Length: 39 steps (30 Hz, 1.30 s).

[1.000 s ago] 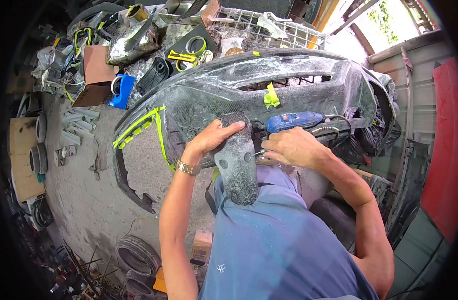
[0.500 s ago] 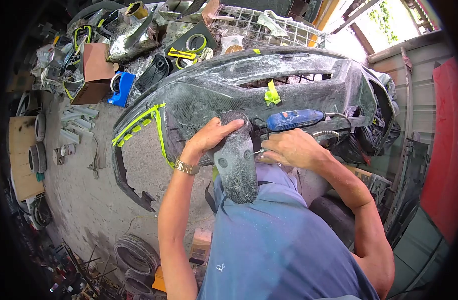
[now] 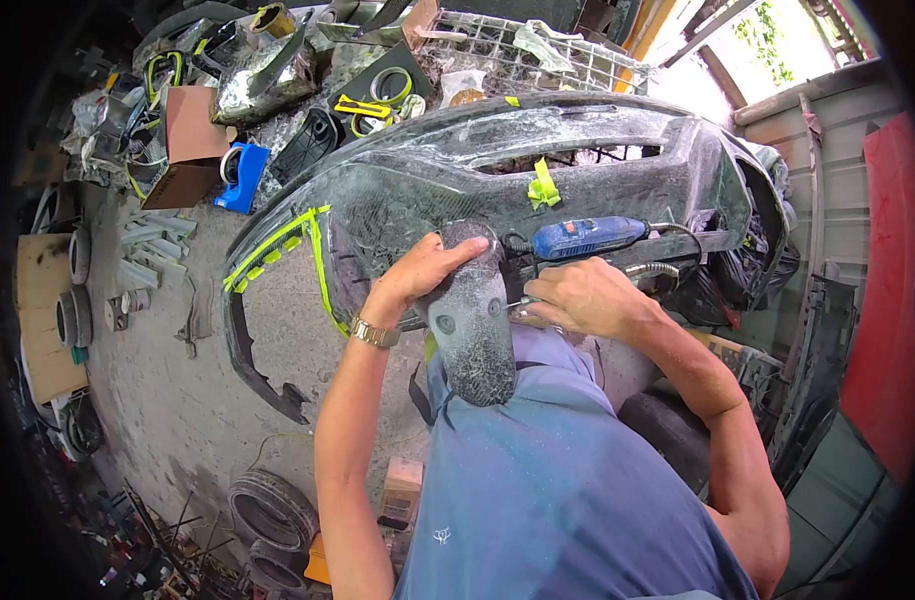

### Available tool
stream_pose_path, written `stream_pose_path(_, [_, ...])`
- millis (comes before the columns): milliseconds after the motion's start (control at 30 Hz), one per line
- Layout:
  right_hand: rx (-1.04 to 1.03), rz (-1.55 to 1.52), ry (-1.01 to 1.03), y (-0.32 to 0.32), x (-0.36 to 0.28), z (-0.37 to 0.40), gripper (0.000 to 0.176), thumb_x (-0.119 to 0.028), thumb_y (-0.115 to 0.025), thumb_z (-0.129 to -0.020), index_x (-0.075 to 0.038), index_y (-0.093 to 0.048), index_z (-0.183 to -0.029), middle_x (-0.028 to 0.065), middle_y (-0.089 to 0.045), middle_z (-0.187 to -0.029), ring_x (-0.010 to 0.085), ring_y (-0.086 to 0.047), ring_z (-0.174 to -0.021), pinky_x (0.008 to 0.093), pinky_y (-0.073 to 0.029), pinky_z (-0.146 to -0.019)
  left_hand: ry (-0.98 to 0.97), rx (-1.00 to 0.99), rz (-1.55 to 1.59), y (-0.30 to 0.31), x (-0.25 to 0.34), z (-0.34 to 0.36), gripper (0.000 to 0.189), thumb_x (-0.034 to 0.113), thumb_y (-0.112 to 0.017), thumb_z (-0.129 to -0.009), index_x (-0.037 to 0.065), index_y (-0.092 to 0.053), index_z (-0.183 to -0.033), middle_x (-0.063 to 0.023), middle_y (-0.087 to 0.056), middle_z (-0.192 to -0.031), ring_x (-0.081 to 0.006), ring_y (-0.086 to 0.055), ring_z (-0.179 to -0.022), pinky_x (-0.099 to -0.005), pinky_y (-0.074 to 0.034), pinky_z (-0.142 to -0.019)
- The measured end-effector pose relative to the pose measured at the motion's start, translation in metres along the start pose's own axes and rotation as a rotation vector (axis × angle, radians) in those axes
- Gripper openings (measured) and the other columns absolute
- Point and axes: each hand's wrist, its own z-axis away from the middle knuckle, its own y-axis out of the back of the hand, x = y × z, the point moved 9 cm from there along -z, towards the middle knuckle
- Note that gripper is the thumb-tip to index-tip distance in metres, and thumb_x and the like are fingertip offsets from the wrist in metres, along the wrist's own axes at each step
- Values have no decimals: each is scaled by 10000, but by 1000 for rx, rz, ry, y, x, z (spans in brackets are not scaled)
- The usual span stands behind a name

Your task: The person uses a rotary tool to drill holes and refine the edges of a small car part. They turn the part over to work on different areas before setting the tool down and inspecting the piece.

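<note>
My left hand [image 3: 422, 268] grips the upper end of a long, dusty black plastic piece [image 3: 469, 345], thumb across its top. The piece has rounded ends and two recessed holes, and its lower end rests against my shirt. At its right edge, my right hand [image 3: 582, 295] is closed around a slim tool whose thin metal tip [image 3: 518, 303] meets the piece near the right hole. The tool's body is hidden by my fingers. Just beyond that hand, a blue rotary power tool [image 3: 589, 238] lies on a large dusty car bumper [image 3: 397, 215]. A ribbed metal flexible shaft [image 3: 652, 269] shows behind my right hand.
Yellow-green tape [image 3: 320, 262] marks the bumper's left side. Behind it is a cluttered bench with a yellow-handled cutter [image 3: 363, 107], tape rolls and a blue tape dispenser [image 3: 242, 178]. Tyres [image 3: 272, 508] lie on the floor at lower left. Black bags [image 3: 722, 285] sit at right.
Almost nothing differs. Both hands, the black plastic piece and the metal tip keep nearly the same positions, and the blue tool lies slightly lower in view.
</note>
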Motion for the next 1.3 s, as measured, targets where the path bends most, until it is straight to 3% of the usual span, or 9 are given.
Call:
stream_pose_path(167, [-11,11,-8,0,0,-1,264,-320,-527,-929,-68,-605,-922,96,-626,-878,288,-640,-841,403,-521,-698,55,22,-93,9,-20,-10,531,520,-732,-789,14,-576,-745,-21,-574,-713,-63,-503,-611,-240,-413,-498])
stream_pose_path(433, [-18,22,0,-2,-1,-1,254,-309,-521,-935,-68,-598,-935,96,-625,-894,289,-643,-841,406,-523,-697,-60,21,11,-1,4,0,514,520,-714,-804,89,-578,-559,41,-515,-562,-38,-421,-485,-254,-308,-421])
stream_pose_path(1300, [1,107,-20,-8,-2,-6,257,-302,-548,-927,-51,-603,-937,99,-643,-898,270,-664,-822,376,-542,-687,-4,48,-94,6,-9,-10,489,489,-686,-836,25,-666,-681,16,-589,-612,-41,-479,-518,-253,-358,-453])
